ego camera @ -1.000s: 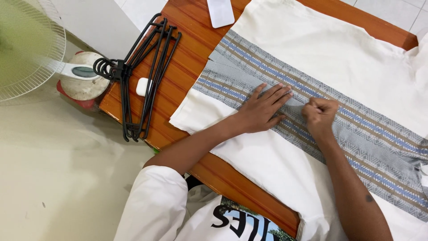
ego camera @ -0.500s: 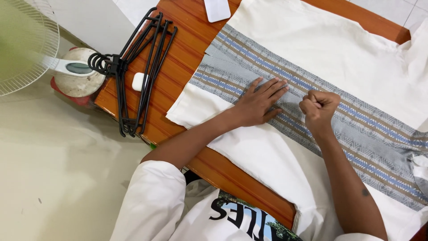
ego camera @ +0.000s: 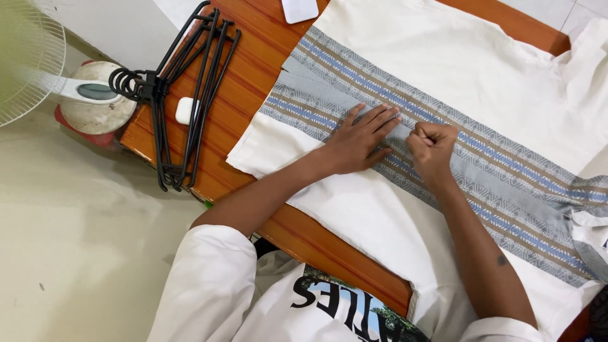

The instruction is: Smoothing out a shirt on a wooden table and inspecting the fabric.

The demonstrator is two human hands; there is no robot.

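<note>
A cream shirt [ego camera: 468,69] with a grey, blue and tan patterned band [ego camera: 506,183] down its front lies spread over a wooden table [ego camera: 253,69]. My left hand [ego camera: 361,139] lies flat on the band, fingers together and pointing right. Just to its right, my right hand [ego camera: 432,151] is closed in a fist on the band; whether it pinches the fabric or something small I cannot tell.
A bunch of black hangers [ego camera: 183,95] lies at the table's left end with a small white case [ego camera: 184,110] beside it. A white flat object [ego camera: 299,9] sits at the top edge. A green fan [ego camera: 25,57] stands on the floor to the left.
Both hands have kept the same pose on the band, and the right fist sits a little closer to the left fingertips. The view has shifted so the whole scene sits further left.
</note>
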